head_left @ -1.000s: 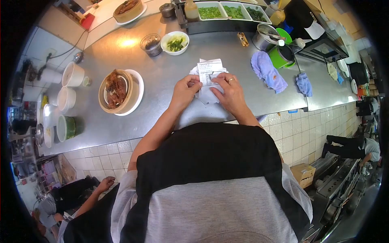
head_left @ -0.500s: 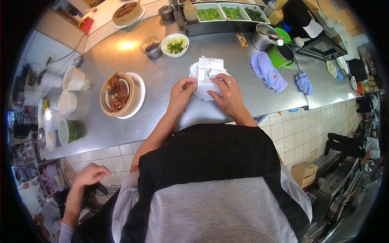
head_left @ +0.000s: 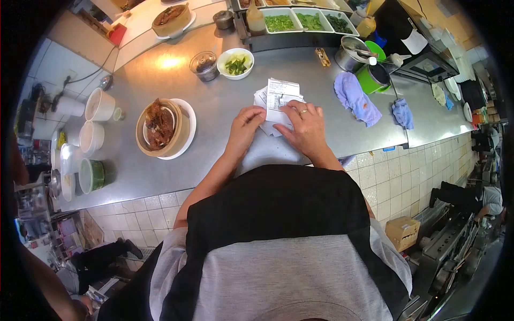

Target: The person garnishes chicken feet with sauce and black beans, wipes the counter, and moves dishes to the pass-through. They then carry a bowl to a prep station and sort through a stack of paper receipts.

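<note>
Several printed paper slips (head_left: 281, 92) lie in a loose stack on the metal counter in front of me. My left hand (head_left: 248, 125) pinches the left edge of the top slip between thumb and fingers. On the right side of the same slip rests my right hand (head_left: 305, 124), its fingers bent and the thumb apart, with a ring on one finger. Beyond the slips stand a white bowl of green vegetables (head_left: 235, 64) and a clear lidded container (head_left: 204, 66). A bamboo steamer of dark meat (head_left: 160, 127) sits on a white plate to the left.
White tubs (head_left: 100, 105) and a green-filled container (head_left: 91, 175) line the counter's left end. Purple cloths (head_left: 355, 97), a green container (head_left: 373, 78) and a metal pot (head_left: 350, 55) stand right. Trays of chopped greens (head_left: 279, 23) are at the back. A co-worker's arm (head_left: 48, 281) shows lower left.
The co-worker's hand at lower left has left its spot beside the counter, and an arm now shows nearer the frame's left edge. The view has shifted slightly. My hands stay on the slips.
</note>
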The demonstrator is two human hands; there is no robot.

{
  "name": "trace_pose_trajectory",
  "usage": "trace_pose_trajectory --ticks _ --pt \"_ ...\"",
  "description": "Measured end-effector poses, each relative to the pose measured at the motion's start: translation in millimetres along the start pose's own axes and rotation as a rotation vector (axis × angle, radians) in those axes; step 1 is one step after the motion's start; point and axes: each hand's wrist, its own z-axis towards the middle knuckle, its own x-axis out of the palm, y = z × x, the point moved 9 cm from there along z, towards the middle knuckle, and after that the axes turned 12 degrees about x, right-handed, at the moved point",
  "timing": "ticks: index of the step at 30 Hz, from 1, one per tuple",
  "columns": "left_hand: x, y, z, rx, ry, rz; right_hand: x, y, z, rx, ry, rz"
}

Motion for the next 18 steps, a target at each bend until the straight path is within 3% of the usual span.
trace_pose_trajectory --ticks 7,14,18 --pt "0 -2 1 0.163 0.067 0.243 -2 1 2 -0.095 -0.042 -0.003" --pt "12 -27 -9 0.12 0.166 0.338 -19 8 11 -0.131 -0.143 0.083" --pt "11 -21 -13 -0.015 0.137 0.217 -15 1 14 -0.083 -0.133 0.136"
